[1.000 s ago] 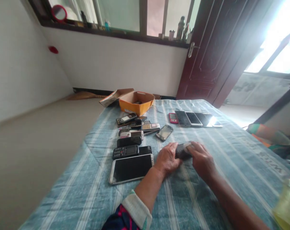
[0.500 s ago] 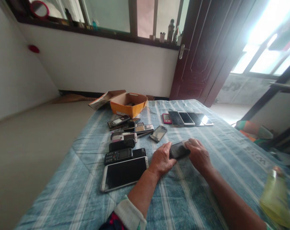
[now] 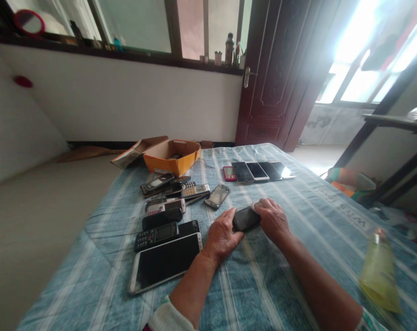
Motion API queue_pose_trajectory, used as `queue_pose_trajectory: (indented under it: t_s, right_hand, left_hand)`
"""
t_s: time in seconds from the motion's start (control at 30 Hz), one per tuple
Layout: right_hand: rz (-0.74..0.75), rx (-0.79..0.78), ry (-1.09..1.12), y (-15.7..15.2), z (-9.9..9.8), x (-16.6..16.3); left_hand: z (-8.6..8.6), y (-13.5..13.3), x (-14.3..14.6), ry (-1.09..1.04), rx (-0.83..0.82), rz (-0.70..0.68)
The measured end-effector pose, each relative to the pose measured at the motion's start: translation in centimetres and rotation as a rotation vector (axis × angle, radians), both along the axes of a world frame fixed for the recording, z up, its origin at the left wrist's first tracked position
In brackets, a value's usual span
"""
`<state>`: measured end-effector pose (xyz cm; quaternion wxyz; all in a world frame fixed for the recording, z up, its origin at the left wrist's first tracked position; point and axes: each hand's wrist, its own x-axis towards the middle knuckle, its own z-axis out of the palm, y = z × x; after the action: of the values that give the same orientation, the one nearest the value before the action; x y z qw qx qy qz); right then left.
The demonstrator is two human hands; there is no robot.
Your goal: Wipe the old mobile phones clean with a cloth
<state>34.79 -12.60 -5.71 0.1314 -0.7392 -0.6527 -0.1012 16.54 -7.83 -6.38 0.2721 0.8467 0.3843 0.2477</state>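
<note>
A small dark phone [image 3: 246, 219] lies screen up just above the cloth, between my two hands. My left hand [image 3: 222, 233] grips its left end, thumb along the near edge. At its right end, the bent fingers of my right hand [image 3: 272, 219] press a small whitish cloth [image 3: 255, 207] on the phone; most of this cloth is hidden under the fingers. Beyond my left hand rests a grey touchscreen phone [image 3: 217, 196]. A large white-framed phone [image 3: 166, 261] lies beside my left forearm, with a black keypad phone [image 3: 156, 236] just behind it.
Several older phones [image 3: 197, 190] are heaped left of centre. Behind them stands an open orange box [image 3: 172, 166]. A row of flat phones [image 3: 257, 171] and a pink phone [image 3: 229, 174] lie at the back right. A bottle of yellow liquid [image 3: 380, 274] stands at right on the striped bedcover [image 3: 284, 294].
The view has shifted, so things on the cover appear further left. Both hands keep their hold at the small dark phone; the right fingers have moved slightly along its top edge.
</note>
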Motion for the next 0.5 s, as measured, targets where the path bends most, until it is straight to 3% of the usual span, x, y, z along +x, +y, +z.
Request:
queue_pose_trajectory:
  t_s: [0.1,0.27,0.5]
  right_hand:
    - [0.03,0.078,0.025,-0.3,-0.1,-0.6]
    - [0.292,0.098,0.007,-0.7,-0.2,-3.8]
    - [0.092,0.022,0.012,-0.4,-0.1,-1.5]
  left_hand:
    - [0.0,0.1,0.0,-0.003,0.001,0.002]
    - [0.1,0.2,0.0,-0.001,0.02,-0.011]
    - [0.3,0.2,-0.1,0.006,0.021,-0.008]
